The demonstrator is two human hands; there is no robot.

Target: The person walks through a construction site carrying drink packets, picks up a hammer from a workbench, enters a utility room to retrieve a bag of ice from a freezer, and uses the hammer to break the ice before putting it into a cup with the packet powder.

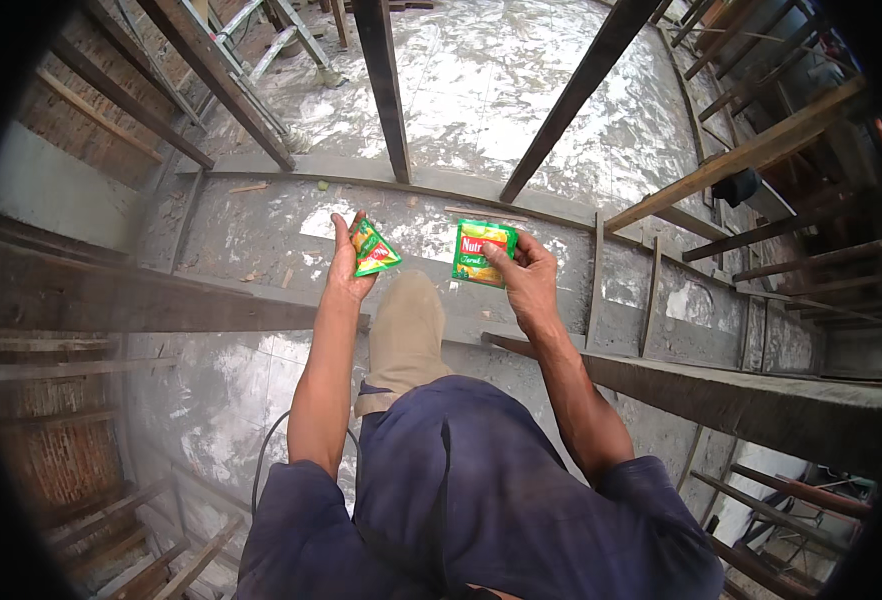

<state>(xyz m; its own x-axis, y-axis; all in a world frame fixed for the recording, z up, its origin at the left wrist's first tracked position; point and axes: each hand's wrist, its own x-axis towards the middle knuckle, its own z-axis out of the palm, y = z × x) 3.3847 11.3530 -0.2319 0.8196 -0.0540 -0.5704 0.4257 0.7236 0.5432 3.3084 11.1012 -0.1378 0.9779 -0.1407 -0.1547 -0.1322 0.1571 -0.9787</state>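
My left hand (349,257) holds a green and yellow drink-powder sachet (372,249), which is turned so that it shows as a triangle beside the fingers. To the right, my right hand (530,272) pinches a second green sachet (473,266) by its right edge, thumb on the printed front. That one is held flat and square, with a red label and orange fruit pictured on it. The two sachets are apart, both in front of my body. Part of the left fingers is hidden behind the first sachet.
Dark wooden posts (381,90) and a long beam (721,395) stand around me. Low boards (441,187) edge a dusty grey floor strewn with scraps. A metal ladder (279,50) stands at the far left, and a thin black cable (264,450) loops beside my left arm.
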